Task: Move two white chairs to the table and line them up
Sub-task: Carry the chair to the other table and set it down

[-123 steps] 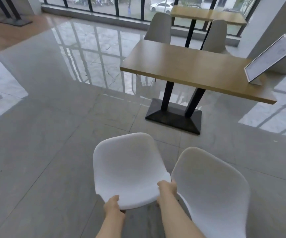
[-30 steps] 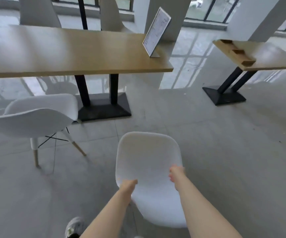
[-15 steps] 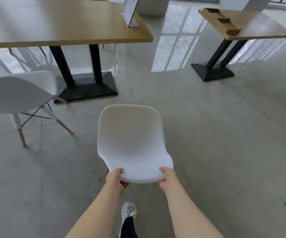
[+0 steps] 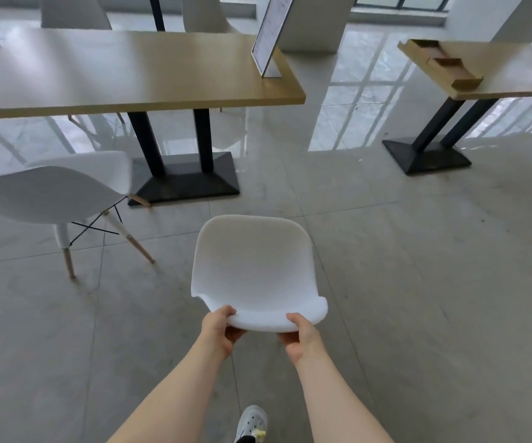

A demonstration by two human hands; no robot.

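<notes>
Nearest the camera, a white perforated shoe (image 4: 251, 422) stood on the grey tiled floor (image 4: 434, 298) between the person's two bare forearms. Just ahead, the left hand (image 4: 219, 330) and the right hand (image 4: 303, 338) were both clamped on the top edge of the backrest of a white plastic chair (image 4: 255, 270), thumbs over the rim and fingers curled beneath it, the hands set apart along that edge. This held chair faced away from the person, its seat pointing toward the table; its legs were hidden under the shell, so I cannot tell whether they touched the floor.

To the left and a little farther off, a second white chair (image 4: 50, 193) stood on wooden-tipped legs braced with black wire, its seat near the table's black base (image 4: 188, 183) and partly under the tabletop's near edge. The two chairs were apart, not touching.

Beyond them stretched the wooden table (image 4: 130, 68) on twin black posts, carrying a tilted sign stand (image 4: 269, 36) at its right end. Two pale chairs (image 4: 72, 11) sat on its far side. To the right, well apart, another wooden table (image 4: 498, 68) held a cardboard tray (image 4: 443, 63).
</notes>
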